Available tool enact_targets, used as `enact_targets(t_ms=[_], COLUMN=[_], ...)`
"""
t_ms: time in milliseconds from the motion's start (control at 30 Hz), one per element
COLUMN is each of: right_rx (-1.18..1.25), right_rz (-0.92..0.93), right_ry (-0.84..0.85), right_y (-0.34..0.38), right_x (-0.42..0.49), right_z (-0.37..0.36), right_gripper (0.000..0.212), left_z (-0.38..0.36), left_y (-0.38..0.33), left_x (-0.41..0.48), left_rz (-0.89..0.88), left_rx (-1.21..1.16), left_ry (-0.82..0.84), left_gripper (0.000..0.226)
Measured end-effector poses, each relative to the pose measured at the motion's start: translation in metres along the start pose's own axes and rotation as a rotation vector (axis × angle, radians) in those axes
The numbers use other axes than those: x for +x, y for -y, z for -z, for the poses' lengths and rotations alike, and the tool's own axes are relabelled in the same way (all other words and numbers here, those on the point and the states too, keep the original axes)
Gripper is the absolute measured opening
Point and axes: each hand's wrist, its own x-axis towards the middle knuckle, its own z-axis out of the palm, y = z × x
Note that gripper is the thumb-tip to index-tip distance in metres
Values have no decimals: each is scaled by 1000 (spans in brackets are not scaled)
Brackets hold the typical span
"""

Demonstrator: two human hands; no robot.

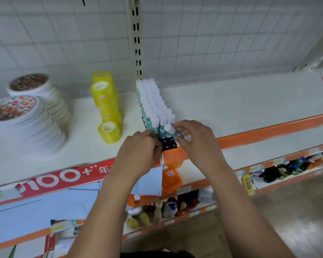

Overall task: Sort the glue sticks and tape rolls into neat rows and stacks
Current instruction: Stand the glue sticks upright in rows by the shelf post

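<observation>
The glue sticks (153, 101) were ranged upright in tight rows, white caps up. Their block ran from the front lip of the white shelf (231, 108) back toward twelve o'clock, as far as a slotted post (136, 40). The block was seated in a dark tray (169, 144) pierced with round holes, a few of which were left bare at its six o'clock end.

At that end one tilted glue stick (169, 129) was pinched by the right hand (196, 140), which was brought in from three o'clock with the fingers curled over the stick and the thumb set lower down. The left hand (140, 151) was laid against the tray's nine o'clock side with its fingers curled; whether anything was actually gripped by it could not be told.

The yellow tape rolls (105, 103) were found at nine o'clock from the glue sticks, near but apart. They were piled in a tall leaning column, with a second column behind it toward twelve o'clock and a short pile (110, 132) in front at six o'clock. Further out at nine o'clock, two stacks of white round tubs (35, 127) with printed lids were stood. A wire grid (45, 34) was fixed behind the shelf.
</observation>
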Motion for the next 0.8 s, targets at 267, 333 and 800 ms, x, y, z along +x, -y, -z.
enact_targets(t_ms=[267,333,800], right_rx=[71,91,96], right_rz=[-58,-70,-125], right_ry=[-55,-74,-75], right_y=[-4,-4,-2], right_x=[6,7,8], right_z=[-12,-11,-31], right_gripper=[16,15,17], left_z=[-2,-3,-3], left_y=[-1,-1,-1], left_x=[0,1,2], left_rz=[18,16,24], left_rx=[-6,-2,-4], left_ry=[8,8,15], left_gripper=[29,30,31])
